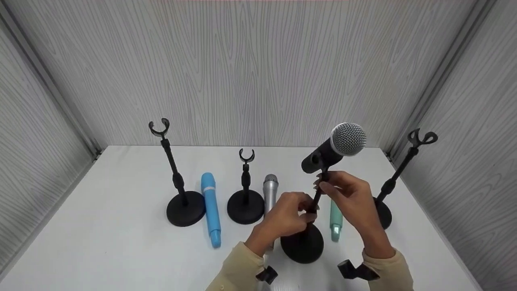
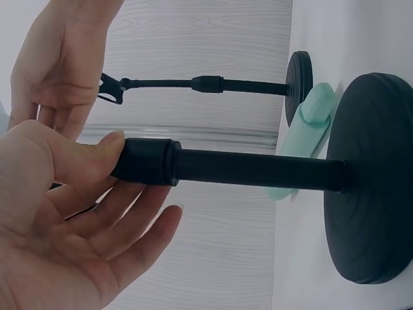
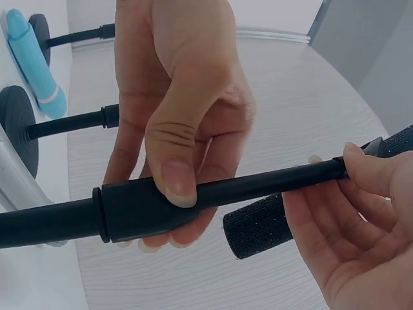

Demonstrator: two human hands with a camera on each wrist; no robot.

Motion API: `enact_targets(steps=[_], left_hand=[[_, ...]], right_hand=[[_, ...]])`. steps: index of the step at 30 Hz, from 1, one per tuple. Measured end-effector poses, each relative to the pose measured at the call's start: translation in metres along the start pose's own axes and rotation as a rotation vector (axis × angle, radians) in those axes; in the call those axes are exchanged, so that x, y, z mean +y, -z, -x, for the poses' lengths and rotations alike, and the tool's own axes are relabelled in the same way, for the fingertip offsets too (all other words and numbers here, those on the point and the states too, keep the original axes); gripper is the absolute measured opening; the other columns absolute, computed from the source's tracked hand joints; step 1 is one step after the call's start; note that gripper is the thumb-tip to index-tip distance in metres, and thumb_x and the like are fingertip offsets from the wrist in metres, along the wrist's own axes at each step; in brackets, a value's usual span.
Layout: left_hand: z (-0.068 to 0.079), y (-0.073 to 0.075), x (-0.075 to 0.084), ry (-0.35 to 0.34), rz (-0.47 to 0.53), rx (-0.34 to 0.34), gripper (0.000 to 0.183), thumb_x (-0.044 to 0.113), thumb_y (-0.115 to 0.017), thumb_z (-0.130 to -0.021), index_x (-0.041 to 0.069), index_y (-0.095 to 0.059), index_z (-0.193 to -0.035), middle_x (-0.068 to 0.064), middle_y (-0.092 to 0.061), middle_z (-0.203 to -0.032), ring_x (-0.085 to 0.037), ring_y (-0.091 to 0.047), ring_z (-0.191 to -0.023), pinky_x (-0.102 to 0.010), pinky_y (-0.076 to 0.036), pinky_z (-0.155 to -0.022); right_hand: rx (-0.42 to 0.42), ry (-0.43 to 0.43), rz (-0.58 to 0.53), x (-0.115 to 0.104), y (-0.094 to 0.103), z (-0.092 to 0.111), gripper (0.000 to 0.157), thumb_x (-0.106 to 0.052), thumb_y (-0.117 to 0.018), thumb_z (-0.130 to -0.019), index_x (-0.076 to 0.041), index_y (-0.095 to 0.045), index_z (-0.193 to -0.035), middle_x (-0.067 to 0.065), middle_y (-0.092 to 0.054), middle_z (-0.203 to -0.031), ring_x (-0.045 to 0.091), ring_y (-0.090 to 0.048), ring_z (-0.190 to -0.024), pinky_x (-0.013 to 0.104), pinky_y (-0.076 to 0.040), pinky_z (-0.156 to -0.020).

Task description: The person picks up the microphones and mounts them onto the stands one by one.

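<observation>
Your left hand (image 1: 288,214) grips the collar (image 2: 147,163) of a black, round-based microphone stand (image 1: 303,247); your right hand (image 1: 355,198) pinches its rod (image 3: 271,185) just under a black, silver-mesh-headed microphone (image 1: 333,148). Past your left hand lies a silver microphone (image 1: 270,194).

In the head view, the left hand (image 1: 288,214) partly hides the silver microphone (image 1: 270,190), the right hand (image 1: 352,198) the green microphone (image 1: 335,220).

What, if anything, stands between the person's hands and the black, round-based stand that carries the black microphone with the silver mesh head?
Nothing visible does: the left hand grips the stand at its black collar, and the right hand pinches its slim upper pole just below the microphone.
</observation>
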State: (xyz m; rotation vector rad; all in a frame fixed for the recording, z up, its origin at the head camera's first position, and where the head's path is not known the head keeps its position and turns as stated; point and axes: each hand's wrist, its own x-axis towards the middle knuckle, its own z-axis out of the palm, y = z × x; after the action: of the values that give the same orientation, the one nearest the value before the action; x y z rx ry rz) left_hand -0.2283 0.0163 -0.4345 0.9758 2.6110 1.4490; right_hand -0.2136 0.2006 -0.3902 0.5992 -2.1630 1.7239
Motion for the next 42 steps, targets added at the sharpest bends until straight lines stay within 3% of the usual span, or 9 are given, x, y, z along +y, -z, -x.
enact_targets(steps=[6,9,14,18,25,33,42], left_hand=[[0.005,0.006,-0.009,0.04,-0.03,-0.075,0.017,0.017,-0.075,-0.091,0.015,-0.077,-0.107,0.006,-0.078,-0.104,-0.005,-0.069,-0.097,-0.024,-0.054,-0.091],[0.009,0.006,-0.015,0.074,-0.089,-0.112,0.025,0.021,-0.08,-0.088,0.014,-0.077,-0.112,0.002,-0.078,-0.113,-0.015,-0.069,-0.106,-0.026,-0.054,-0.094],[0.018,0.001,-0.027,0.151,-0.196,-0.173,0.039,0.017,-0.085,-0.082,0.008,-0.075,-0.118,-0.006,-0.076,-0.121,-0.024,-0.068,-0.117,-0.031,-0.054,-0.1],[0.023,-0.006,-0.033,0.18,-0.238,-0.219,0.041,0.012,-0.089,-0.076,0.007,-0.075,-0.114,-0.005,-0.077,-0.113,-0.018,-0.069,-0.108,-0.027,-0.054,-0.097],[0.024,-0.017,-0.037,0.165,-0.292,-0.263,0.041,0.002,-0.093,-0.068,0.008,-0.078,-0.106,0.0,-0.079,-0.1,-0.01,-0.068,-0.095,-0.024,-0.054,-0.092],[0.024,-0.021,-0.04,0.147,-0.345,-0.269,0.044,0.002,-0.095,-0.064,0.01,-0.081,-0.104,0.002,-0.08,-0.101,-0.01,-0.07,-0.097,-0.023,-0.054,-0.093],[0.027,-0.024,-0.041,0.138,-0.358,-0.229,0.041,0.002,-0.094,-0.063,0.009,-0.081,-0.102,0.0,-0.079,-0.096,-0.011,-0.069,-0.094,-0.023,-0.054,-0.09]], right_hand=[[-0.138,-0.127,0.195,-0.008,0.02,0.001,0.03,-0.007,-0.07,-0.097,-0.008,-0.068,-0.126,0.008,-0.075,-0.114,0.009,-0.072,-0.102,0.023,-0.058,-0.09],[-0.22,-0.184,0.288,-0.006,0.031,0.006,0.036,-0.013,-0.069,-0.098,-0.008,-0.064,-0.133,0.009,-0.073,-0.121,0.016,-0.072,-0.107,0.023,-0.056,-0.09],[-0.355,-0.264,0.367,0.018,0.03,0.02,0.039,-0.017,-0.07,-0.098,-0.002,-0.064,-0.132,0.019,-0.072,-0.124,0.032,-0.073,-0.107,0.027,-0.059,-0.082],[-0.431,-0.316,0.408,0.043,0.018,0.036,0.041,-0.014,-0.077,-0.091,0.001,-0.066,-0.128,0.026,-0.07,-0.124,0.039,-0.073,-0.105,0.036,-0.062,-0.08],[-0.477,-0.326,0.503,0.067,0.001,0.053,0.043,-0.006,-0.084,-0.08,-0.002,-0.07,-0.121,0.022,-0.07,-0.124,0.041,-0.071,-0.102,0.052,-0.06,-0.084],[-0.474,-0.351,0.535,0.075,-0.01,0.061,0.045,-0.004,-0.089,-0.073,-0.006,-0.072,-0.114,0.015,-0.07,-0.119,0.036,-0.068,-0.108,0.052,-0.057,-0.091],[-0.422,-0.23,0.65,0.081,-0.02,0.069,0.052,-0.011,-0.098,-0.06,-0.007,-0.072,-0.105,0.008,-0.073,-0.106,0.026,-0.067,-0.103,0.051,-0.055,-0.092]])
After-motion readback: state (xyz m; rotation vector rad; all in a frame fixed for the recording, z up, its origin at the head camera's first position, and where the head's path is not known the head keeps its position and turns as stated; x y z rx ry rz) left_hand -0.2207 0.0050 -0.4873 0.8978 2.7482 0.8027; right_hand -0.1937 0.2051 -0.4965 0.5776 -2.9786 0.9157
